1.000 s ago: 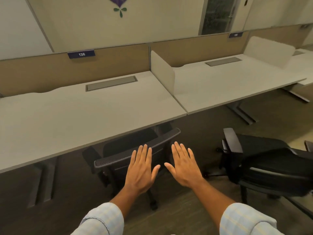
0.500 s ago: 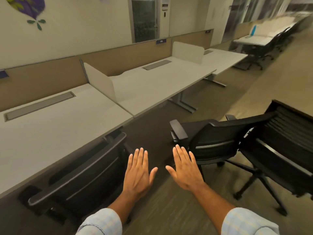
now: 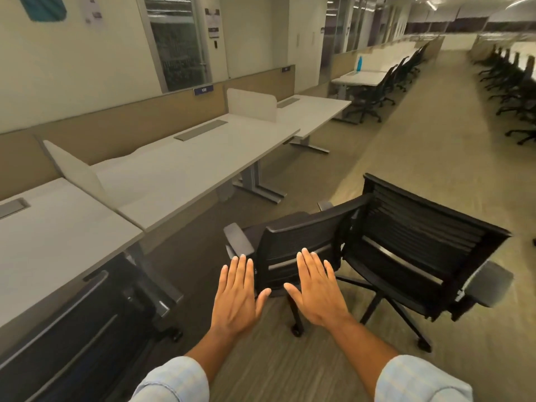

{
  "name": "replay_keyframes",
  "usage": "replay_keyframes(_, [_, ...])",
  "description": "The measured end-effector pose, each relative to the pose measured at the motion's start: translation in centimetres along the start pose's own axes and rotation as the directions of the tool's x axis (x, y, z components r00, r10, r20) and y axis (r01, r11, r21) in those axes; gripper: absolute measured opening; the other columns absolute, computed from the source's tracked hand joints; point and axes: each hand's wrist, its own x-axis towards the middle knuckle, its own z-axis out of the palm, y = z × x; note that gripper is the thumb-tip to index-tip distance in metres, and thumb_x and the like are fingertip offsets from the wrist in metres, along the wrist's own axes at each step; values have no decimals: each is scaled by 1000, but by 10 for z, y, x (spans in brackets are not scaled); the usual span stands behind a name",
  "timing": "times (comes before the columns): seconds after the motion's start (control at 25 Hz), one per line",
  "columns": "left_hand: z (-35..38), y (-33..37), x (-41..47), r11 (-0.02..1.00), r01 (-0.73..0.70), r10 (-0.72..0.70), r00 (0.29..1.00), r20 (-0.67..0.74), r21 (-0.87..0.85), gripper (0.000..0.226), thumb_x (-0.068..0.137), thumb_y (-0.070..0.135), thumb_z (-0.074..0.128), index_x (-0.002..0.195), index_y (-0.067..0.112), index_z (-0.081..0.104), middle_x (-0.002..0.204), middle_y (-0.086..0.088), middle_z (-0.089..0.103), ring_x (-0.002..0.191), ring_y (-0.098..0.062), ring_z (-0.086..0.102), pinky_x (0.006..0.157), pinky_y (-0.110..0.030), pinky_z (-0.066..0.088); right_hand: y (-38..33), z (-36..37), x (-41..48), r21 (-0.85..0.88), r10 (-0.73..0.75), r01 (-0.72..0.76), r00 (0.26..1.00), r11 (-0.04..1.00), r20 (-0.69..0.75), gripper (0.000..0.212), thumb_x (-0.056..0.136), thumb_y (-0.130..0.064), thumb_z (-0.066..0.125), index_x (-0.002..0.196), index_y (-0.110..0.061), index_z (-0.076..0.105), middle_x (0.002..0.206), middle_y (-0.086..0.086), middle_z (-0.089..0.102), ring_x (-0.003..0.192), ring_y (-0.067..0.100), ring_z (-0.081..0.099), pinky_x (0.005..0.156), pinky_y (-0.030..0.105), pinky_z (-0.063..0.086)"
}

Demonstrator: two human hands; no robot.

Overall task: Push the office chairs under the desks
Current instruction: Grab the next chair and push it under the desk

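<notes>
View has swung right: first chair [image 3: 87, 329] sits tucked under the counter [image 3: 58, 256]; left hand [image 3: 237, 297] and right hand [image 3: 316, 291], fingers spread and empty, face the next chair [image 3: 295, 245].

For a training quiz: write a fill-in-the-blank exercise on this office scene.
1. Both hands, left hand and right hand, are open and hold ____.
2. The near-left chair sits pushed ____ its desk.
3. Ahead, ____ black chairs stand out in the aisle.

Answers: nothing; under; two
</notes>
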Motion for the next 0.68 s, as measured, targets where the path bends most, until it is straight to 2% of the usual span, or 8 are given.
replay_keyframes(0.2, [5, 67, 50, 1000, -24, 24, 1000, -11, 9, 92, 106, 72, 7, 172, 8, 8, 181, -16, 4, 168, -30, -5, 136, -48, -6, 84, -14, 13, 9, 41, -40, 999, 999, -14, 90, 107, -70, 20, 174, -13, 1, 183, 11, 0, 169, 28, -2, 136, 53, 4])
replay_keyframes(0.36, [6, 98, 92, 999, -36, 36, 999, -6, 16, 91, 108, 72, 12, 172, 7, 10, 181, -16, 6, 168, -31, -2, 137, -49, -2, 131, -24, 30, -8, 27, -28, 999, 1000, -27, 89, 107, -71, 20, 174, -13, 3, 183, 11, 3, 169, 28, 0, 135, 52, 4])
replay_keyframes(0.68, [10, 103, 188, 999, -20, 21, 999, -44, 27, 94, 107, 76, 6, 171, 8, 12, 180, -17, 9, 168, -32, -1, 137, -53, 3, 192, -39, 98, -60, 3, -7, 998, 998, -68, 91, 105, -72, 20, 173, -11, 11, 182, 14, 14, 168, 31, 10, 133, 51, 9])
